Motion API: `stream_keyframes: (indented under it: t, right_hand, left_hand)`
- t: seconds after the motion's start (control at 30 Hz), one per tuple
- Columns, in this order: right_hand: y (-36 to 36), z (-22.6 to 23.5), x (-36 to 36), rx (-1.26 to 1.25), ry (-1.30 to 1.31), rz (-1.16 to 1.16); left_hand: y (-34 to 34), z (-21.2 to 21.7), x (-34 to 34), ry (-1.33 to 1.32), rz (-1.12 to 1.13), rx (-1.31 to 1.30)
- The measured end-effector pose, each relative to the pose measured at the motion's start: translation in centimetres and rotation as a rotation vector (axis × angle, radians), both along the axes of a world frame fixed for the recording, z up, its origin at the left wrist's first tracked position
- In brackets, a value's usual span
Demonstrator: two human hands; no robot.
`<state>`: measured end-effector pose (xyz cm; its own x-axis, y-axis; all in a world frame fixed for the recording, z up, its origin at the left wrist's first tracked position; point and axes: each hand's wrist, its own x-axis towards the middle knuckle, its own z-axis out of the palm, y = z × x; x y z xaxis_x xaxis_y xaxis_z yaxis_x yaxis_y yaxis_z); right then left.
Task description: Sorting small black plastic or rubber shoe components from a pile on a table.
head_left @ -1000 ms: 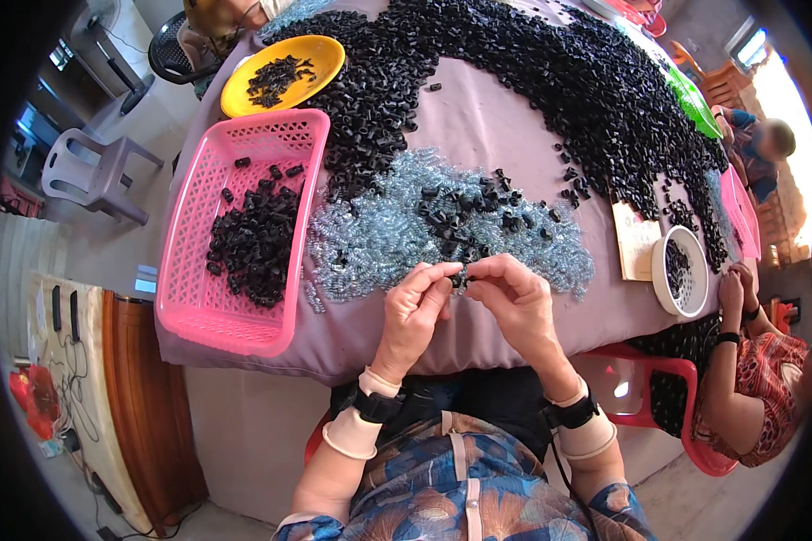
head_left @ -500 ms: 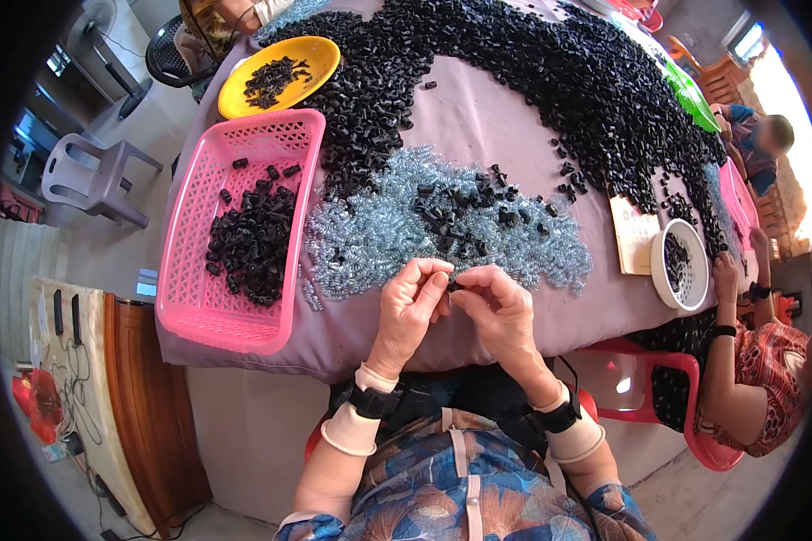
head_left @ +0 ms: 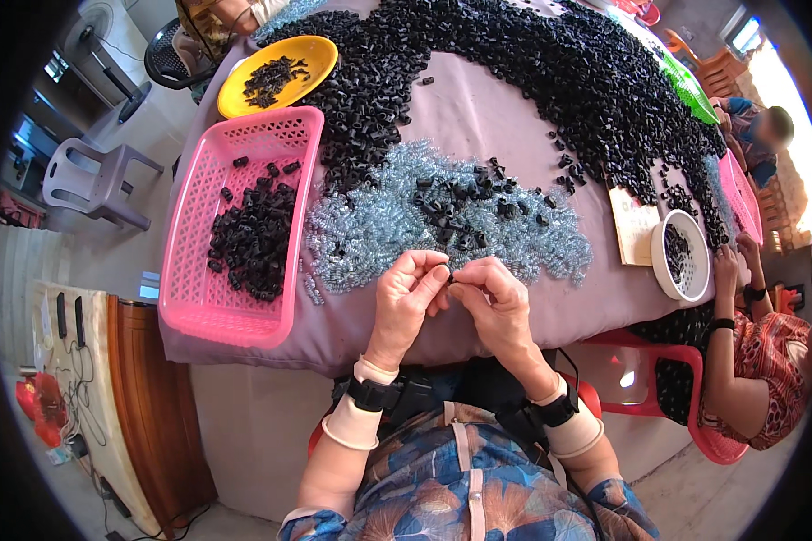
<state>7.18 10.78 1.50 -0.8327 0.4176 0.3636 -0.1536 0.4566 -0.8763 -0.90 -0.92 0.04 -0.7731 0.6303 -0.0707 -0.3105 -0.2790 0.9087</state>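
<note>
Both hands meet at the table's near edge, fingertips pinched together around a small black plastic part, mostly hidden by the fingers. My left hand grips it between thumb and forefinger. From the other side, my right hand pinches at the same part; whether a spring is in there too, I cannot tell. Just beyond the fingers spreads a pile of clear bluish coil springs, with loose black plastic parts scattered on top. To the left, a pink perforated basket holds many similar black parts.
A huge heap of black parts curves across the purple tablecloth. A yellow plate of small black pieces stands far left. At right are a white basket, a cardboard piece and a co-worker's hands.
My hands stay pinched together at nearly the same spot, the fingertips shifted slightly. The co-worker's hands at right have moved a little. The whole view has shifted slightly.
</note>
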Motion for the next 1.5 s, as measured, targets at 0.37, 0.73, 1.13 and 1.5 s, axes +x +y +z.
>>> stream_keyframes:
  t: [0.37, 0.73, 1.13, 1.5]
  right_hand:
    - [-0.2, -0.5, 0.1, -0.125, -0.032, -0.034]
    - [-0.1, 0.1, -0.4, 0.093, 0.023, -0.018]
    - [-1.5, -1.2, -0.6, -0.557, -0.027, 0.043]
    - [-0.1, -0.4, -1.0, -0.296, -0.091, 0.245]
  left_hand:
    - [0.1, 0.2, -0.2, 0.014, -0.019, -0.017]
    - [-0.1, -0.1, -0.8, -0.016, -0.071, -0.021]
    - [-0.5, 0.1, -1.1, -0.102, -0.103, -0.009]
    - [-0.7, 0.1, -1.5, -0.203, -0.146, 0.123]
